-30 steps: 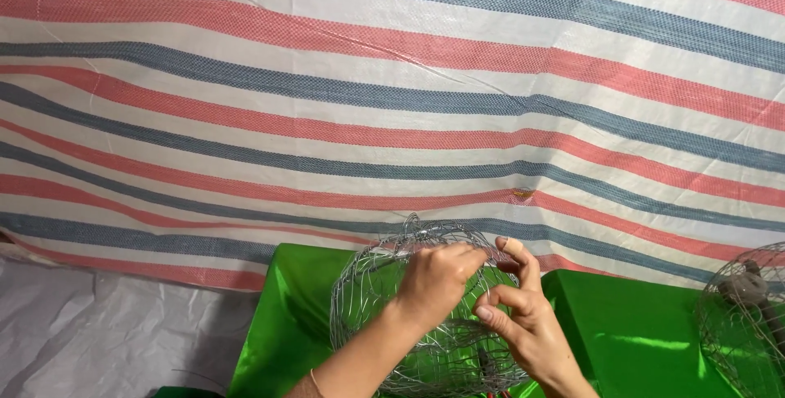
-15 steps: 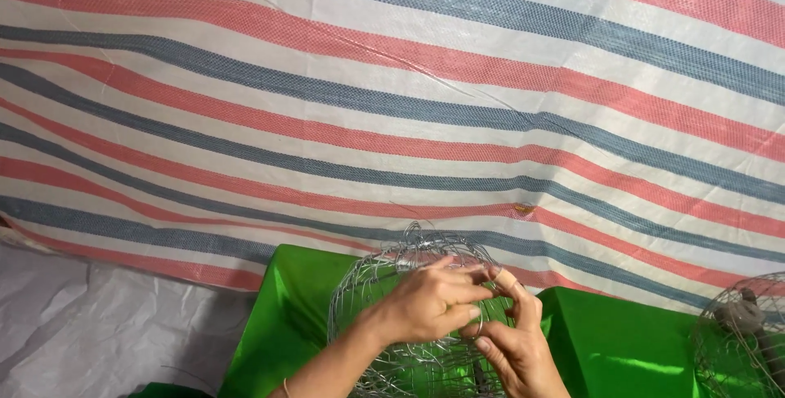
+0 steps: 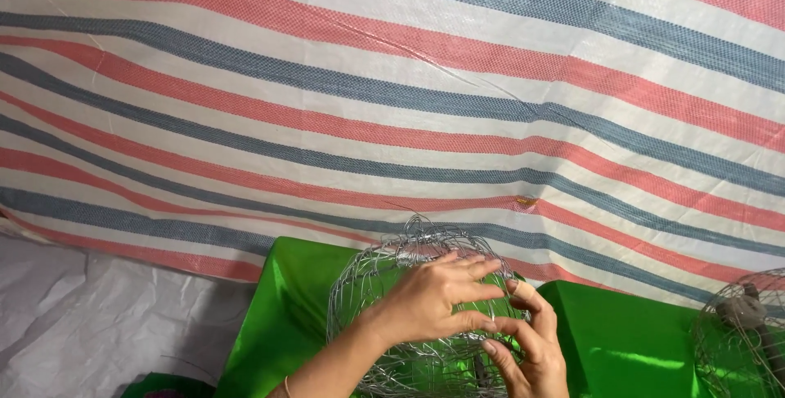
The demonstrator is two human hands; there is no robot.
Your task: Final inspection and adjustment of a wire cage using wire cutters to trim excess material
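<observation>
Backdrop tarpaulin [image 3: 392,104]: white woven sheet, diagonal stripes alternating red-pink and slate blue. Lower left sheet [image 3: 74,324]: plain pale grey-white. Surface covering [image 3: 630,341]: glossy bright green. Wire cage [image 3: 384,275]: silver, open mesh pattern. Second wire cage [image 3: 736,333] at right edge: silver-grey mesh.

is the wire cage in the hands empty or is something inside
Cannot tell: the wire cage looks see-through and empty where visible, but both hands cover its middle.

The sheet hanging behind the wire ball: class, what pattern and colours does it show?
The sheet is white with red and blue-grey stripes, seen in the head view.
</observation>
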